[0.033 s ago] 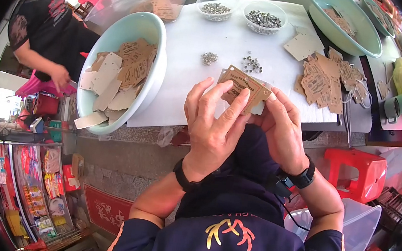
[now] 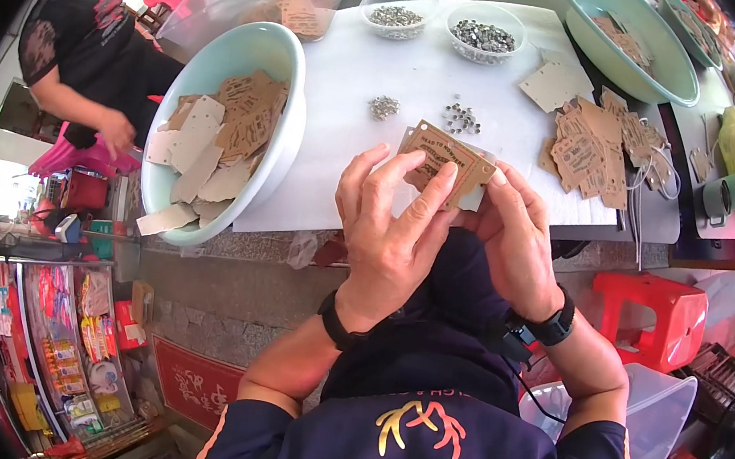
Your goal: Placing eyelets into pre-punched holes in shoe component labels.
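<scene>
Between my two hands, over the near edge of the white-covered table, is a small stack of brown printed cardboard tags [image 2: 434,147] with holes at the corners. My left hand [image 2: 390,227] grips the left side, its fingers lying across the printed face. At the right corner, my right hand [image 2: 518,241] pinches the stack with thumb and fingers, and a paler tag surface shows there. Just beyond the tags lie a loose group of silver metal rings [image 2: 461,118] and a small pile of silver metal pieces [image 2: 385,107].
A pale green basin [image 2: 293,123] of tags stands at left, another basin [image 2: 577,23] at far right. Two clear bowls of metal pieces [image 2: 396,16] sit at the back. Tags with white cord [image 2: 590,154] lie right. A person [image 2: 91,48] stands left; a red stool [image 2: 658,318] is at right.
The person at left has shifted slightly, the lowered hand moving a little to the right. My hands and the tags have hardly moved.
</scene>
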Motion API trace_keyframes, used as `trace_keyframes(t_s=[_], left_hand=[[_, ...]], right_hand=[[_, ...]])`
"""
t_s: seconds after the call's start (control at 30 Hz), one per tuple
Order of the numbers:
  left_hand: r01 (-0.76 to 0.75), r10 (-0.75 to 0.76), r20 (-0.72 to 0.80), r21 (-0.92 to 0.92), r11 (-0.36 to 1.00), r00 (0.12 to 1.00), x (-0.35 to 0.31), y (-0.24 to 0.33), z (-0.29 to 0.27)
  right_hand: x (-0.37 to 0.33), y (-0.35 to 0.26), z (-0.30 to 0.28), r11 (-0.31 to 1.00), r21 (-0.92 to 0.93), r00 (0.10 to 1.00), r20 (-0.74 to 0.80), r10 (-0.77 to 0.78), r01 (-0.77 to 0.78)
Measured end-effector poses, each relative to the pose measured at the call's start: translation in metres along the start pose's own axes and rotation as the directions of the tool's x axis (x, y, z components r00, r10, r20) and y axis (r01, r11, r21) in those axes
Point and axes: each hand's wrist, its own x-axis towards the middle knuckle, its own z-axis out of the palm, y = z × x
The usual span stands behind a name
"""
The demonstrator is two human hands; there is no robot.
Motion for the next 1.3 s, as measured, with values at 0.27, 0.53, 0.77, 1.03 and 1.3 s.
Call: trace_keyframes(t_s=[0.27,0.53,0.77,1.03,1.3], left_hand=[[0.013,-0.013,0.003,-0.049,0.999,1.0,-0.003,0.004,0.001],[0.537,-0.524,0.353,-0.804,0.255,0.776,0.003,-0.011,-0.001],[0.579,-0.518,0.413,-0.788,0.21,0.749,0.007,-0.006,-0.006],[0.558,-0.496,0.435,-0.82,0.126,0.752,0.01,-0.008,-0.008],[0.57,-0.492,0.456,-0.815,0.102,0.741,0.009,-0.013,-0.009]], right_hand=[[0.001,0.003,0.0,0.974,-0.202,0.995,0.002,-0.101,0.1],[0.001,-0.008,-0.004,0.961,-0.276,0.999,0.009,0.037,-0.033],[0.006,-0.017,-0.011,0.803,-0.596,1.0,0.005,0.003,0.001],[0.009,-0.034,-0.014,0.591,-0.805,0.999,0.047,-0.022,0.051],[0.008,-0.05,-0.022,0.61,-0.792,1.0,-0.005,0.002,-0.005]])
